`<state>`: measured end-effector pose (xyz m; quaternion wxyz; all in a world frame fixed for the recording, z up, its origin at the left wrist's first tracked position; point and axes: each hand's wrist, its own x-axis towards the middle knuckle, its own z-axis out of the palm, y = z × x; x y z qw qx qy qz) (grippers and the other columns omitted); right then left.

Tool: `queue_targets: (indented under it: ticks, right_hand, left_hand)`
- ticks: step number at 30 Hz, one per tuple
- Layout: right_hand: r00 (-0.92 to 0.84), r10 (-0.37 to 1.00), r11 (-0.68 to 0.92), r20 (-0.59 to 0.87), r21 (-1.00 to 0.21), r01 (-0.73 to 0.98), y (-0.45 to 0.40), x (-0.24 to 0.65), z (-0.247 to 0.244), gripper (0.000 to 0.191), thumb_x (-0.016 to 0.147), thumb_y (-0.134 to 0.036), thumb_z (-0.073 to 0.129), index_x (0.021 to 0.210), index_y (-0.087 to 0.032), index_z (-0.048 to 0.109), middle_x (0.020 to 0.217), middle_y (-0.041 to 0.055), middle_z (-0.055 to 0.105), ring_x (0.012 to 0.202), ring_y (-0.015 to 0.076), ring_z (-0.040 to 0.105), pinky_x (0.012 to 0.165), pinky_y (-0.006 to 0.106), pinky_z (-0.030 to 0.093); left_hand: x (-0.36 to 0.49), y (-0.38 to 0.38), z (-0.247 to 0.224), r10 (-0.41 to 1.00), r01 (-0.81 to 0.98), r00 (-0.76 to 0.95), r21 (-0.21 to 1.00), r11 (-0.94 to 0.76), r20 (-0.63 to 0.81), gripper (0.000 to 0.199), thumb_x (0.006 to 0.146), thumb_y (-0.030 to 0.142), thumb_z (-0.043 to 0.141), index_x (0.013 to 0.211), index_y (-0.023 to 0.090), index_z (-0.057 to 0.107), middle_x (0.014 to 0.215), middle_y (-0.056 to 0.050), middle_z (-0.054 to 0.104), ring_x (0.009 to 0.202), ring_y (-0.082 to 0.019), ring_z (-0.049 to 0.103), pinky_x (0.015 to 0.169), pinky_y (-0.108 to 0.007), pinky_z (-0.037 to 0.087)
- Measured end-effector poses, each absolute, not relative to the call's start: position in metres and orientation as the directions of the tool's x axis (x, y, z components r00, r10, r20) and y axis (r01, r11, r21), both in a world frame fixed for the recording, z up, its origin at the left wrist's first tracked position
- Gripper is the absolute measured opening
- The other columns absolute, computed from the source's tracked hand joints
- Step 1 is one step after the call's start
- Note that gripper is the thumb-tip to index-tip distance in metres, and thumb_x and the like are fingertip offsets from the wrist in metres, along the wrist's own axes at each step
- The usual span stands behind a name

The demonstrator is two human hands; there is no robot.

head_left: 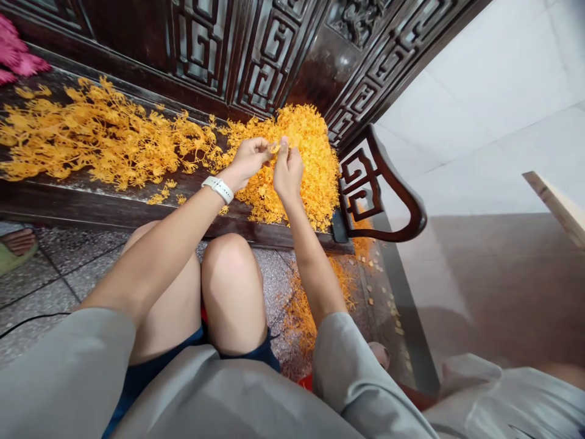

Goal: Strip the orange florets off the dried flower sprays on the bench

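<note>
A dark carved-wood desk point(137, 210) crosses the far side of the scene, backed by a lattice panel point(269, 61) and ending on the right in a curved fretwork armrest point(384, 195). A pale tiled surface point(475, 103) lies beyond it, and a speckled stone floor point(59, 286) lies on the near side. No container is in use: a dense mound of orange-yellow sprigs point(301, 177) sits directly on the desk, with a looser spread of sprigs point(95, 137) to its left and pink tufts point(22, 55) at the far left corner. Fallen orange strands point(306, 317) lie on the floor below.

A seated person's bare knees point(231, 286) show near the camera, with grey sleeves point(64, 366) above the arms. The left hand point(249, 160), with a white watch point(218, 189) at its wrist, reaches in from the left, and the right hand point(287, 171) rises from the near side. Their fingers come together, clamped on a small orange piece point(274, 148) held just above the mound's left part. The piece is too small to show its long axis. The right hand is nearer the mound's centre, and the left is nearer the loose spread.
</note>
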<state>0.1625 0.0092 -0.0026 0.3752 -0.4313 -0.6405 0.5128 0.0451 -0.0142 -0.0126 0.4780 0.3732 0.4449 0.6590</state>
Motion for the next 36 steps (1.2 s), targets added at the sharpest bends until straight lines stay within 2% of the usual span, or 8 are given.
queue_targets:
  ticks: [3,7,12,16,21,27,32,36]
  right_hand:
    - [-0.267,0.95,0.223,0.164,-0.952,0.208,0.01,0.159,-0.006,0.056,0.097,-0.083,0.052,0.106,-0.028,0.058,0.087,0.0047,0.058,0.083,0.0222,0.061,0.061,0.03,0.039]
    - [-0.239,0.949,0.267,0.208,-0.93,0.253,0.018,0.162,-0.011,0.047,0.099,-0.074,0.056,0.096,-0.027,0.059,0.082,0.0039,0.057,0.078,0.0202,0.057,0.06,0.03,0.036]
    - [-0.163,0.938,0.344,0.307,-0.89,0.299,0.02,0.164,-0.016,0.053,0.097,-0.072,0.061,0.076,-0.025,0.051,0.073,0.0015,0.049,0.072,0.0171,0.05,0.059,0.029,0.032]
    - [-0.131,0.963,0.259,0.237,-0.949,0.183,0.017,0.153,-0.013,0.062,0.096,-0.078,0.058,0.068,-0.024,0.046,0.062,-0.0016,0.045,0.059,0.0132,0.046,0.054,0.028,0.032]
    - [-0.198,0.98,-0.016,-0.015,-1.0,-0.003,0.012,0.146,-0.006,0.07,0.09,-0.089,0.054,0.065,-0.025,0.043,0.049,-0.0061,0.035,0.044,0.0102,0.035,0.045,0.027,0.029]
    - [-0.303,0.949,-0.111,-0.083,-0.991,-0.076,0.014,0.158,-0.003,0.07,0.094,-0.091,0.043,0.068,-0.026,0.046,0.046,-0.0071,0.025,0.041,0.0122,0.032,0.041,0.029,0.032]
    - [-0.249,0.965,0.027,0.076,-0.981,-0.193,0.024,0.168,0.002,0.07,0.093,-0.094,0.04,0.072,-0.027,0.043,0.053,-0.0041,0.033,0.049,0.0146,0.04,0.042,0.028,0.036]
    - [-0.218,0.966,0.103,0.14,-0.979,-0.175,0.033,0.171,0.002,0.071,0.091,-0.095,0.039,0.074,-0.026,0.043,0.06,-0.0009,0.044,0.053,0.0156,0.046,0.043,0.029,0.04]
  left_hand:
    - [0.048,-0.011,-0.019,0.969,-0.3,-0.241,0.945,-0.13,0.057,0.032,0.094,-0.001,0.058,0.07,0.019,0.054,0.072,0.0,0.054,0.067,-0.013,0.051,0.071,-0.031,0.044]
    - [0.046,-0.005,-0.029,0.956,-0.093,-0.26,0.982,-0.164,0.135,0.035,0.096,0.006,0.063,0.066,0.02,0.05,0.068,0.0,0.048,0.068,-0.015,0.046,0.074,-0.033,0.04]
    - [0.05,-0.004,-0.032,0.917,0.022,-0.305,0.965,-0.262,0.256,0.029,0.096,0.007,0.062,0.072,0.02,0.054,0.069,0.0,0.051,0.07,-0.016,0.046,0.073,-0.032,0.037]
    - [0.058,-0.007,-0.023,0.916,-0.288,-0.382,0.925,-0.247,0.126,0.03,0.1,0.011,0.057,0.073,0.02,0.051,0.068,0.0,0.05,0.065,-0.013,0.048,0.07,-0.029,0.041]
    - [0.056,-0.013,-0.01,0.981,-0.658,-0.186,0.748,-0.087,-0.049,0.03,0.102,0.015,0.057,0.074,0.021,0.048,0.06,0.004,0.044,0.053,-0.01,0.045,0.057,-0.022,0.04]
    - [0.048,-0.016,-0.004,0.995,-0.751,-0.081,0.66,-0.019,-0.065,0.027,0.098,0.006,0.055,0.075,0.019,0.052,0.058,0.005,0.041,0.046,-0.006,0.036,0.05,-0.02,0.035]
    - [0.048,-0.017,0.005,0.986,-0.805,-0.142,0.591,-0.06,-0.093,0.026,0.099,0.011,0.054,0.077,0.022,0.047,0.054,0.006,0.029,0.045,-0.008,0.035,0.054,-0.023,0.039]
    - [0.044,-0.021,0.013,0.989,-0.756,-0.125,0.653,-0.044,-0.077,0.025,0.099,0.014,0.056,0.078,0.022,0.045,0.055,0.006,0.025,0.045,-0.008,0.03,0.051,-0.023,0.033]
